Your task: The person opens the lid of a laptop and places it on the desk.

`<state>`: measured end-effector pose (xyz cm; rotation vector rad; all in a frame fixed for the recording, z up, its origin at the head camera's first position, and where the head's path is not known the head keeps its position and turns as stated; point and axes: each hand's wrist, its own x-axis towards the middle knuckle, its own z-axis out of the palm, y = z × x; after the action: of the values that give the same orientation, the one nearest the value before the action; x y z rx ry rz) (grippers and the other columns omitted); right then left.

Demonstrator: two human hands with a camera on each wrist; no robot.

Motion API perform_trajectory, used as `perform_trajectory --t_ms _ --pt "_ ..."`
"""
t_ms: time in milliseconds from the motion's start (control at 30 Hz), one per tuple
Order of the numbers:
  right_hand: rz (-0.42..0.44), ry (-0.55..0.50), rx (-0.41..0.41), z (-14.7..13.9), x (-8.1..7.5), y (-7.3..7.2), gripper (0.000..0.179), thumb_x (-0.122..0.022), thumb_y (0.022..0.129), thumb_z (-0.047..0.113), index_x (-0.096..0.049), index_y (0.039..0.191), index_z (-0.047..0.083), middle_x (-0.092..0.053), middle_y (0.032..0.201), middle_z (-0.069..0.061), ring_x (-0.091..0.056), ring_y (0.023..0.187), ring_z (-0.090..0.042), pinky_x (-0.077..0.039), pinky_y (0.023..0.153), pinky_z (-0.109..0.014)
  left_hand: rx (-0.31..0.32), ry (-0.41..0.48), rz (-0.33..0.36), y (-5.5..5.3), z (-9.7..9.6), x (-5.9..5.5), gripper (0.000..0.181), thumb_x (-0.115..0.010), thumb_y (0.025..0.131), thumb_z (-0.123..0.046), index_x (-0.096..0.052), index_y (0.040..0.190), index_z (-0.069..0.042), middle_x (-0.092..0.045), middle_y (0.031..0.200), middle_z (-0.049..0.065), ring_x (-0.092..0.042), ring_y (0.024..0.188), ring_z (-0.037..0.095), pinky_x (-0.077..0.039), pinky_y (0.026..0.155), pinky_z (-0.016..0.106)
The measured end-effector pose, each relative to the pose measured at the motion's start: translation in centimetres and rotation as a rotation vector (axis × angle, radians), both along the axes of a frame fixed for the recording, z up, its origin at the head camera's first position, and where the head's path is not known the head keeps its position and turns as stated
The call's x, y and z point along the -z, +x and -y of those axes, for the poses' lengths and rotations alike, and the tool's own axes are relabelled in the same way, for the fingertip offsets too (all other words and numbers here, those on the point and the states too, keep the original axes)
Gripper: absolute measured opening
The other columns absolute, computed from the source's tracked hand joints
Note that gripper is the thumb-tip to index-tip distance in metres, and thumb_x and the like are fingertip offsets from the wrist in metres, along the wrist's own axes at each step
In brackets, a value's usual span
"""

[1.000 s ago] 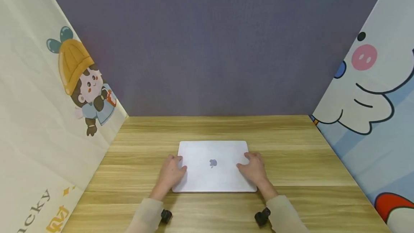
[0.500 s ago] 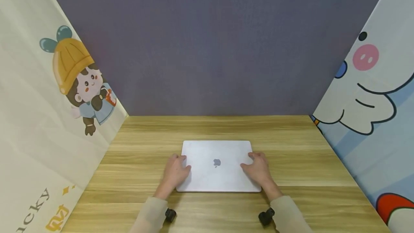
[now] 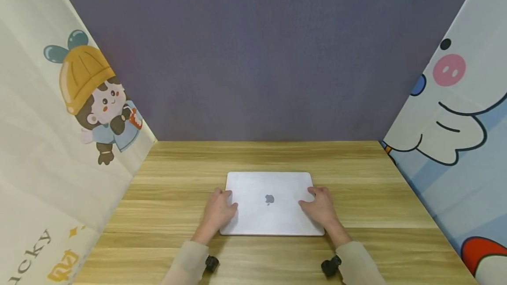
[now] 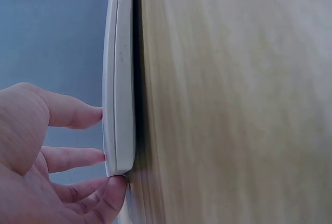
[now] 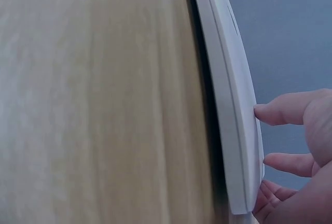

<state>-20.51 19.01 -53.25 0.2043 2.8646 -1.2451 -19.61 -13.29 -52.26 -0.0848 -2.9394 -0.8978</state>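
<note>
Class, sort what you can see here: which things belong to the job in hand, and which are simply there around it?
Part of the job:
- closed laptop, lying on the table
- left hand, touching its left side
- right hand, touching its right side

Just surroundings:
- dark backdrop
- left cartoon panel
- right cartoon panel

Taking the laptop (image 3: 273, 221) as clock centre: it is lying on the table (image 3: 178, 162), with the left hand (image 3: 218, 210) gripping its edge at 9 o'clock and the right hand (image 3: 321, 208) gripping at 3. Back panel (image 3: 253, 56) is standing at 12, beyond the table's far edge; left side panel (image 3: 31, 91) is flanking at 10, right side panel (image 3: 439, 184) at 2. Wrist cameras (image 3: 212, 264) are sitting near 7 and 5.
</note>
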Motion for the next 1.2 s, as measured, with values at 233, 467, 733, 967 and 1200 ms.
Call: perform_trajectory --t_ms 233,467,733,967,1200 --pt "0.011 0.012 -0.009 -0.3 -0.2 0.2 0.061 -0.077 0.086 0.017 -0.055 0.135 -0.012 -0.045 0.135 -0.032 -0.048 0.125 -0.047 -0.045 0.104 -0.059 0.011 -0.006 0.0 -0.1 -0.1 0.1 0.044 -0.076 0.086 -0.017 -0.068 0.123 0.007 -0.06 0.108 0.021 -0.058 0.094 0.033 -0.054 0.081 0.049" --pt "0.006 0.027 -0.017 -0.3 -0.3 0.2 0.061 -0.077 0.087 0.018 -0.055 0.135 -0.013 -0.046 0.134 -0.033 -0.048 0.124 -0.047 -0.045 0.103 -0.059 0.019 -0.021 0.004 -0.3 -0.2 0.1 0.045 -0.076 0.087 -0.019 -0.068 0.123 0.006 -0.06 0.111 0.021 -0.059 0.097 0.033 -0.054 0.084 0.049" --pt "-0.015 0.046 -0.035 -0.6 -0.1 0.3 0.06 -0.077 0.087 0.019 -0.056 0.133 -0.013 -0.047 0.132 -0.032 -0.048 0.123 -0.046 -0.045 0.103 -0.06 0.037 -0.019 0.011 -0.2 0.0 0.1 0.048 -0.076 0.087 -0.019 -0.066 0.126 0.008 -0.059 0.113 0.023 -0.059 0.101 0.034 -0.053 0.088 0.05" --pt "-0.054 0.129 -0.088 -1.0 -0.1 0.7 0.059 -0.077 0.088 0.021 -0.057 0.131 -0.014 -0.049 0.132 -0.032 -0.051 0.121 -0.045 -0.047 0.102 -0.058 0.038 0.007 0.058 0.2 0.6 -0.3 0.048 -0.076 0.089 -0.017 -0.064 0.126 0.011 -0.057 0.127 0.027 -0.057 0.118 0.042 -0.051 0.099 0.054" --pt "-0.112 0.215 -0.192 -1.4 -0.8 1.5 0.053 -0.078 0.087 0.023 -0.063 0.124 -0.013 -0.054 0.127 -0.028 -0.053 0.118 -0.043 -0.048 0.1 -0.057 0.09 -0.041 0.064 1.0 0.9 -0.7 0.051 -0.076 0.09 -0.02 -0.062 0.127 0.012 -0.054 0.134 0.031 -0.055 0.124 0.046 -0.048 0.103 0.056"
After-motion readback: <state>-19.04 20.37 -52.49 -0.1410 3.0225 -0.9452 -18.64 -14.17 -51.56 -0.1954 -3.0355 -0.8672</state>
